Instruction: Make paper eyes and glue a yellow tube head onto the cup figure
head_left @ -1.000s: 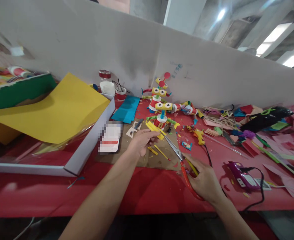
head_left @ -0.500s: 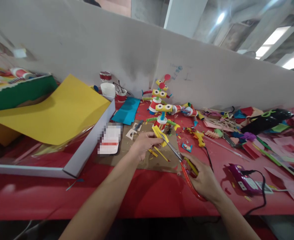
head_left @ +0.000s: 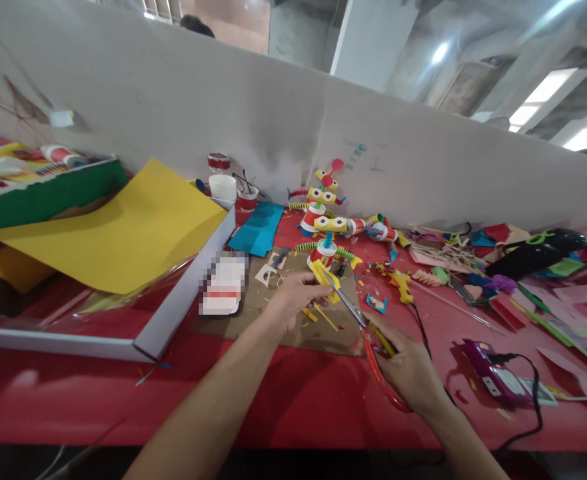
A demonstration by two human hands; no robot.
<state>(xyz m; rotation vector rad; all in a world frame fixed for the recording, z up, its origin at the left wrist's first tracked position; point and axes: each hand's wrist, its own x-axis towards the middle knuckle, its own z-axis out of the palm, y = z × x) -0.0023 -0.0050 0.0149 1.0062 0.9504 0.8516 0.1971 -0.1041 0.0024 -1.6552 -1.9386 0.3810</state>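
My left hand (head_left: 298,298) pinches a small piece of yellow paper (head_left: 319,271) above the brown cardboard (head_left: 253,327). My right hand (head_left: 407,363) is closed around the handles of red-handled scissors (head_left: 379,370). The scissor blades point up and to the left and meet the yellow paper beside my left fingertips. Thin yellow strips (head_left: 326,319) lie on the cardboard below. Just behind the paper stands a paper-cup figure (head_left: 323,253) with a yellow head, round eyes and green folded arms. White paper scraps with cut-outs (head_left: 267,273) are left of it.
At left, a white box (head_left: 183,293) holds a large yellow sheet (head_left: 108,227). Blue paper (head_left: 258,229) and a blurred-out phone-like object (head_left: 223,287) lie beside it. To the right are a yellow glue gun (head_left: 402,288), a purple power strip (head_left: 496,373) with cords, and heaped scraps.
The view has shifted slightly, so everything sits a little lower and further right. Both hands keep their hold on the yellow paper and the scissors, with the blades still at the paper.
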